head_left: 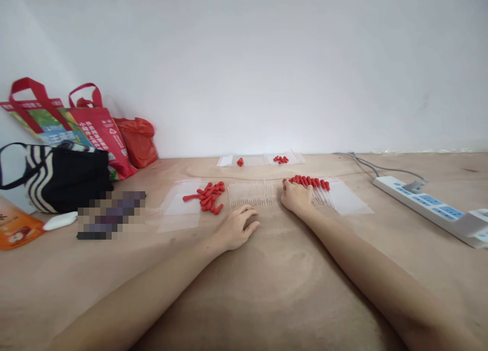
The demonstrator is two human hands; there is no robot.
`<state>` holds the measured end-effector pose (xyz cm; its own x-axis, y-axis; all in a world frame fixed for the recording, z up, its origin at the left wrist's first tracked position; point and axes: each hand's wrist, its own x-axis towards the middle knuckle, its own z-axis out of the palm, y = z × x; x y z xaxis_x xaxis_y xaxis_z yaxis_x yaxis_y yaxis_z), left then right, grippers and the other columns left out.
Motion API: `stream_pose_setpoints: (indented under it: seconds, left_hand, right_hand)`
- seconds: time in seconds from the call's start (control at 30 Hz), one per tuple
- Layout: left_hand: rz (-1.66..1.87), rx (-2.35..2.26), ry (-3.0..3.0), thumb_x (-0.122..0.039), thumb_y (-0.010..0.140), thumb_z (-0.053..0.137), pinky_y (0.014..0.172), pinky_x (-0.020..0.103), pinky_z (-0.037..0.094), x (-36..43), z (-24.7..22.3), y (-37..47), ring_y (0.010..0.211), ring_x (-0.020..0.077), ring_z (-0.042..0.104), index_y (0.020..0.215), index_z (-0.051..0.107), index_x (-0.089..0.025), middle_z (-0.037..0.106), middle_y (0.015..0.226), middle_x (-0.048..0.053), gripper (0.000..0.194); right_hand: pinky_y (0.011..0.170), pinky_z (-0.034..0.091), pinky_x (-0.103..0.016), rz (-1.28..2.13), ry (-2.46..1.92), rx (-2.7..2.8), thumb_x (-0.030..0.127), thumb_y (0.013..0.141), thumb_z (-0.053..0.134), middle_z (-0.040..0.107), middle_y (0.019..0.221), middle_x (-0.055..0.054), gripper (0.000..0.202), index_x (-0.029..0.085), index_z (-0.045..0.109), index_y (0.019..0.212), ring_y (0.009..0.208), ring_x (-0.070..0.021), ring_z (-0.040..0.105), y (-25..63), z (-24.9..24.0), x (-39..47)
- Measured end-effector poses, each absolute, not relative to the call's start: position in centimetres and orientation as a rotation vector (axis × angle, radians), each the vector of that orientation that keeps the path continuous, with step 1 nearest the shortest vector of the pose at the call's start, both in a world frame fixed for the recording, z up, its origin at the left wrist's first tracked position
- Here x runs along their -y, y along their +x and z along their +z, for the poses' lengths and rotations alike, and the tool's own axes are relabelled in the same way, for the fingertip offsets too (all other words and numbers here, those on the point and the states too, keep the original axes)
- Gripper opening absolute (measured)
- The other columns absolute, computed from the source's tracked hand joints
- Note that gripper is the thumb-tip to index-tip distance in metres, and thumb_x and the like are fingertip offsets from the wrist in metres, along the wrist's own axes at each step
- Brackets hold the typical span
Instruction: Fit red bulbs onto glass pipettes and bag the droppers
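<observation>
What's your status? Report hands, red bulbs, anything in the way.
Right hand at red-bulbed droppers. Left hand beside clear tubes, looks empty. Loose red bulbs piled left. Power strip right, not in the way.

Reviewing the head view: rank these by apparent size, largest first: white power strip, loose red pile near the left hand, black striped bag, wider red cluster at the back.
1. Black striped bag
2. White power strip
3. Loose red pile
4. Wider red cluster, which lies farther back
</observation>
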<state>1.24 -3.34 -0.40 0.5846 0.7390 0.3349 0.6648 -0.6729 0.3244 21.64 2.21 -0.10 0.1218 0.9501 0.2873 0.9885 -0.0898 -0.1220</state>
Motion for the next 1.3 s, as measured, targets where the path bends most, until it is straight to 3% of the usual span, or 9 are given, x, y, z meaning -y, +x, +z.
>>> stream_pose_setpoints:
  seconds: [0.23, 0.47, 0.77, 0.9, 1.1, 1.3]
  left_hand:
    - [0.629, -1.199, 2.667, -0.029, 0.082, 0.046, 0.088, 0.037, 0.04, 3.4, -0.3, 1.4, 0.1, 0.0215, 0.051, 0.101, 0.055, -0.017, 0.054, 0.106, 0.008, 0.025]
    - [0.636, -1.479, 2.799, -0.033, 0.08, 0.048, 0.083, 0.039, 0.037, 3.0, 0.0, 0.9, 0.096, 0.023, 0.05, 0.097, 0.056, -0.017, 0.056, 0.103, 0.007, 0.024]
    - [0.088, -2.319, 2.796, -0.021, 0.079, 0.046, 0.073, 0.038, 0.035, 1.8, 2.3, -1.6, 0.09, 0.0295, 0.048, 0.097, 0.057, -0.008, 0.054, 0.098, 0.016, 0.025]
    - [0.006, -2.309, 2.771, -0.022, 0.081, 0.043, 0.07, 0.036, 0.034, 1.7, 2.0, -1.7, 0.089, 0.0299, 0.049, 0.093, 0.059, -0.006, 0.056, 0.094, 0.017, 0.026]
    - [0.027, -2.267, 2.852, -0.016, 0.08, 0.042, 0.071, 0.037, 0.034, 1.6, 1.7, -1.7, 0.09, 0.0288, 0.049, 0.095, 0.057, -0.006, 0.056, 0.095, 0.016, 0.024]
    - [0.261, -2.074, 3.025, -0.019, 0.082, 0.04, 0.069, 0.036, 0.034, 1.8, 1.6, -1.1, 0.086, 0.0272, 0.05, 0.087, 0.057, -0.008, 0.058, 0.089, 0.015, 0.021]
  right_hand:
    - [0.073, 0.026, -0.04, -0.243, -1.991, 1.941, 0.022, 0.077, 0.038, 0.062, 0.091, -0.013, 0.024, 0.016, 0.06, 0.084, 0.087, -0.0253, 0.055, 21.6, -0.2, -1.7]
    - [0.078, 0.026, -0.042, -0.029, -2.051, 1.915, 0.047, 0.078, 0.039, 0.064, 0.086, -0.012, 0.04, 0.014, 0.061, 0.084, 0.084, -0.0259, 0.056, 19.1, -0.1, -1.8]
    - [0.08, 0.027, -0.043, 0.173, -2.19, 1.941, 0.04, 0.077, 0.038, 0.064, 0.087, -0.014, 0.038, 0.014, 0.064, 0.081, 0.083, -0.026, 0.058, 18.4, 0.8, -3.0]
    - [0.081, 0.028, -0.042, 0.214, -2.212, 1.931, 0.038, 0.074, 0.041, 0.063, 0.092, -0.015, 0.037, 0.013, 0.064, 0.087, 0.085, -0.0264, 0.057, 18.2, 1.1, -3.4]
    - [0.083, 0.026, -0.043, 0.217, -2.19, 1.915, 0.038, 0.077, 0.039, 0.064, 0.086, -0.013, 0.036, 0.014, 0.066, 0.081, 0.084, -0.0256, 0.058, 18.3, 0.9, -3.3]
    - [0.08, 0.028, -0.042, 0.194, -2.14, 1.899, 0.032, 0.078, 0.037, 0.064, 0.085, -0.014, 0.033, 0.013, 0.065, 0.079, 0.083, -0.0265, 0.058, 18.1, 0.9, -3.0]
